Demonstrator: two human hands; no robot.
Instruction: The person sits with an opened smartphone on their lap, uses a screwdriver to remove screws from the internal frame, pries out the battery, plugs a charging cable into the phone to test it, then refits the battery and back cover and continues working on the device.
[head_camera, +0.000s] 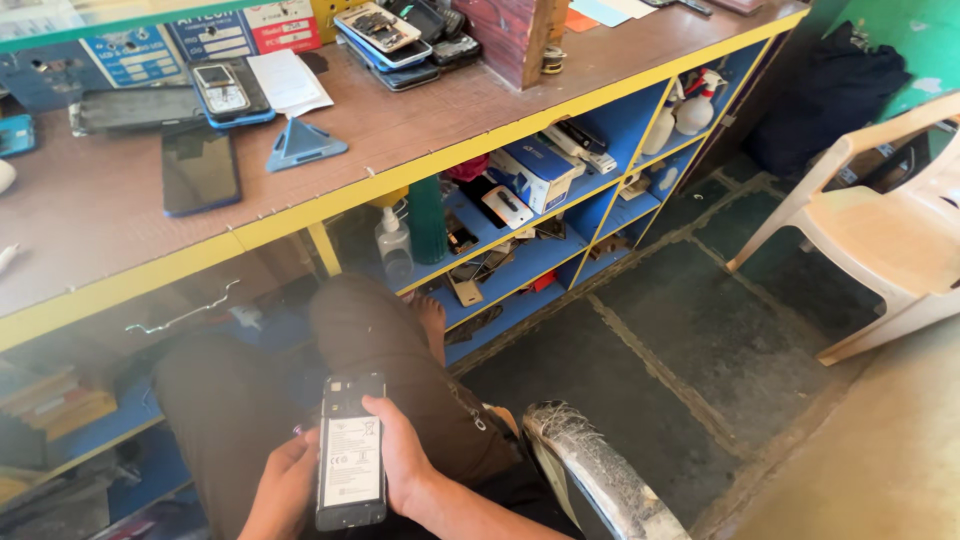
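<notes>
Both hands grasp the open-backed phone (351, 455) over your lap: your left hand (282, 487) supports its left edge, your right hand (400, 455) wraps its right edge. Beyond the phone stands the yellow-edged workbench (420, 130).

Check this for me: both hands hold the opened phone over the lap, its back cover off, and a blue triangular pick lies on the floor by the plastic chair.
Wrong on one point. The head view shows the blue triangular pick lying on the wooden counter, not on the floor by the plastic chair. The rest stands: the left hand and right hand hold the opened phone over the lap.
</notes>
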